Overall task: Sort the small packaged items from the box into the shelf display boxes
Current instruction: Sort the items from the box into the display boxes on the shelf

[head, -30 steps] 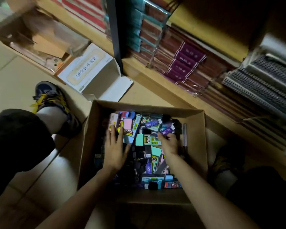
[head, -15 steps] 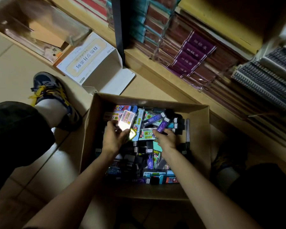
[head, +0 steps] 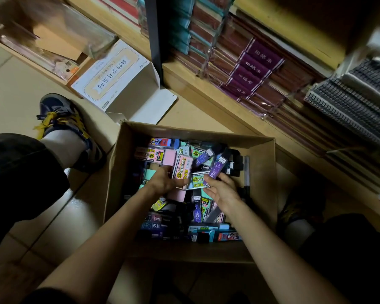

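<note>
An open cardboard box (head: 261, 172) on the floor between my knees holds several small packaged items in pink, mint, purple and black. My left hand (head: 162, 182) is inside the box and grips a pink pack (head: 182, 166), lifted slightly above the pile. My right hand (head: 223, 190) is beside it and pinches a purple pack (head: 213, 172) by its near end. A mint pack (head: 196, 179) lies between the two hands.
A white lidded box (head: 119, 82) lies open on the floor behind the cardboard box. Wooden shelves (head: 217, 93) with stacked notebooks and spiral pads (head: 349, 110) run along the right. My left shoe (head: 62, 121) is on the floor at the left.
My left hand went from lying flat on the pile to lifting a pink pack. My right hand has shifted a little nearer while holding the purple pack. The camera has tipped slightly.
</note>
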{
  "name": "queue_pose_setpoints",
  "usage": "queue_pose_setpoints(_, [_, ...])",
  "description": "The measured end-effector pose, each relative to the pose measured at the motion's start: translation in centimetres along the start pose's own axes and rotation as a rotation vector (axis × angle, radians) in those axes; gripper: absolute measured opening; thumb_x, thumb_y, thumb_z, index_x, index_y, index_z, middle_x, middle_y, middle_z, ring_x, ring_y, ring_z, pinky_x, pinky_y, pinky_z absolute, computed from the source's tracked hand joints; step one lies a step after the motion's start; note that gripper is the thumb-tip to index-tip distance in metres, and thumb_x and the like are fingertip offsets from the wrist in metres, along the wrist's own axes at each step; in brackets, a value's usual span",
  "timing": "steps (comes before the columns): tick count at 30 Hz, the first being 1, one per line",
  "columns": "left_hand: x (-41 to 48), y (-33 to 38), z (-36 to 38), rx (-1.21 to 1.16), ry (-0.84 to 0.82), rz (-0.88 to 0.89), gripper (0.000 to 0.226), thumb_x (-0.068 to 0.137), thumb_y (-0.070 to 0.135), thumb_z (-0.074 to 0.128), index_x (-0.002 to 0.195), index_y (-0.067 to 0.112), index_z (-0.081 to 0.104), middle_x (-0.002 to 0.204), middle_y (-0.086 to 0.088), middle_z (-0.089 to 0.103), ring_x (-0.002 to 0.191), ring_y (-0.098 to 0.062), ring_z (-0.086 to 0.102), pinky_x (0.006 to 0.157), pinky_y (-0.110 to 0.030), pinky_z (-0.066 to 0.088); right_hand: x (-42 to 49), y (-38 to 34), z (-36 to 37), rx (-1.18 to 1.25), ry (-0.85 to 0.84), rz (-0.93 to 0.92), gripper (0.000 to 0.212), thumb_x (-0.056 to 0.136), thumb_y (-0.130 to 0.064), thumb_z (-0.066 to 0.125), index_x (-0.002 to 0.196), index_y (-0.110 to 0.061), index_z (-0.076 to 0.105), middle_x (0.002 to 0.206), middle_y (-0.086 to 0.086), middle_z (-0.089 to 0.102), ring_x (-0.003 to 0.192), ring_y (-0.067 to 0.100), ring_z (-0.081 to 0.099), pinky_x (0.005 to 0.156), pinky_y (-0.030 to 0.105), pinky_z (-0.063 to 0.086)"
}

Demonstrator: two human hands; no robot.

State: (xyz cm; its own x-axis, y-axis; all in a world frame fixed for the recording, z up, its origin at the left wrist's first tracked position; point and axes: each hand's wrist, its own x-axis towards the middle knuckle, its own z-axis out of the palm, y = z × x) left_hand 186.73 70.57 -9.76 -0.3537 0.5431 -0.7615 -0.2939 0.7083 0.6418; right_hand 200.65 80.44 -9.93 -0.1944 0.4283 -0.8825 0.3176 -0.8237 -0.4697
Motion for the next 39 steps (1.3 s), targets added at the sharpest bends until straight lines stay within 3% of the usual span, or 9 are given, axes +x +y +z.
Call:
queue_pose_setpoints(4, [-0.5,-0.1,0.5,-0.098,-0.099,0.005,0.043,0.079,-0.008,0.066,0.119,-0.009,0.051,0.117,-0.022,0.061,0.09,-0.022,0.061,0.073,-0.015,0.051,-0.9,0.5,-1.6,-0.032,-0.013,-0.045,0.024,0.085,0.001,0.063,0.098,-0.019,0.059,0.11,0.007,0.064,0.098,0.021,0.062,0.083,0.029,0.049])
queue_pose_setpoints(7, [-0.8,-0.1,1.0,-0.131,-0.138,0.012,0.038,0.082,-0.002,0.066,0.117,-0.003,0.054,0.115,-0.019,0.062,0.085,-0.016,0.063,0.068,-0.012,0.051,-1.5,0.5,-3.0,-0.066,-0.013,-0.091,0.023,0.085,-0.001,0.063,0.098,-0.02,0.058,0.1,0.002,0.065,0.089,0.015,0.062,0.08,0.027,0.049])
queue_pose_setpoints(11, [-1.2,-0.1,1.6,-0.163,-0.102,0.039,0.043,0.085,0.004,0.064,0.125,-0.002,0.048,0.12,-0.017,0.061,0.106,-0.027,0.06,0.088,-0.027,0.049,-2.4,-0.6,-4.4,-0.161,0.0,-0.214,0.023,0.085,-0.001,0.063,0.095,-0.021,0.058,0.096,0.0,0.064,0.089,0.015,0.062,0.082,0.029,0.05])
queue_pose_setpoints(16, [-2.0,1.3,1.8,-0.301,-0.016,0.187,0.033,0.089,0.003,0.059,0.119,0.009,0.049,0.106,-0.006,0.065,0.087,-0.011,0.062,0.074,-0.017,0.052,-3.6,-3.0,-5.6,-0.235,-0.021,-0.393,0.024,0.086,-0.001,0.062,0.091,-0.024,0.058,0.092,-0.003,0.067,0.082,0.009,0.064,0.07,0.021,0.05])
queue_pose_setpoints(20, [-2.9,3.2,1.8,-0.407,0.018,0.215,0.03,0.09,0.002,0.057,0.118,0.008,0.049,0.108,-0.01,0.064,0.093,-0.02,0.062,0.082,-0.031,0.052,-4.8,-4.9,-6.1,-0.163,-0.023,-0.43,0.02,0.086,-0.002,0.061,0.09,-0.021,0.059,0.088,-0.002,0.07,0.077,0.01,0.068,0.067,0.021,0.053])
queue_pose_setpoints(26, [-4.6,5.7,1.8,-0.607,0.111,0.309,0.017,0.095,0.009,0.05,0.111,0.011,0.052,0.093,-0.003,0.064,0.073,-0.009,0.064,0.063,-0.028,0.052,-7.7,-5.8,-6.4,-0.173,-0.217,-0.396,0.019,0.087,-0.005,0.06,0.105,-0.013,0.061,0.097,0.004,0.071,0.09,0.018,0.069,0.072,0.024,0.054])
queue_pose_setpoints(31, [-6.4,8.1,2.3,-0.838,0.168,0.308,0.006,0.096,0.012,0.049,0.095,0.017,0.052,0.085,0.001,0.061,0.067,-0.007,0.062,0.05,-0.021,0.054,-9.5,-4.8,-3.9,-0.147,-0.233,-0.407,0.022,0.087,-0.005,0.06,0.108,-0.011,0.058,0.104,0.007,0.067,0.1,0.023,0.063,0.095,0.038,0.046])
queue_pose_setpoints(35, [-7.9,9.3,2.6,-0.943,0.15,0.278,0.016,0.096,0.014,0.05,0.111,0.013,0.05,0.089,-0.001,0.061,0.077,-0.011,0.06,0.061,-0.028,0.056,-10.6,-5.0,-3.0,0.042,-0.314,-0.417,0.018,0.088,-0.003,0.057,0.105,-0.01,0.056,0.104,0.009,0.066,0.095,0.021,0.065,0.084,0.035,0.053])
queue_pose_setpoints(39, [-9.5,9.8,2.7,-0.894,0.09,0.321,0.021,0.096,0.012,0.049,0.117,0.011,0.049,0.09,-0.002,0.062,0.079,-0.015,0.061,0.063,-0.029,0.057,-12.1,-5.4,-3.5,-0.004,-0.343,-0.431,0.019,0.089,-0.005,0.056,0.107,-0.012,0.056,0.105,0.008,0.066,0.097,0.019,0.065,0.081,0.032,0.054])
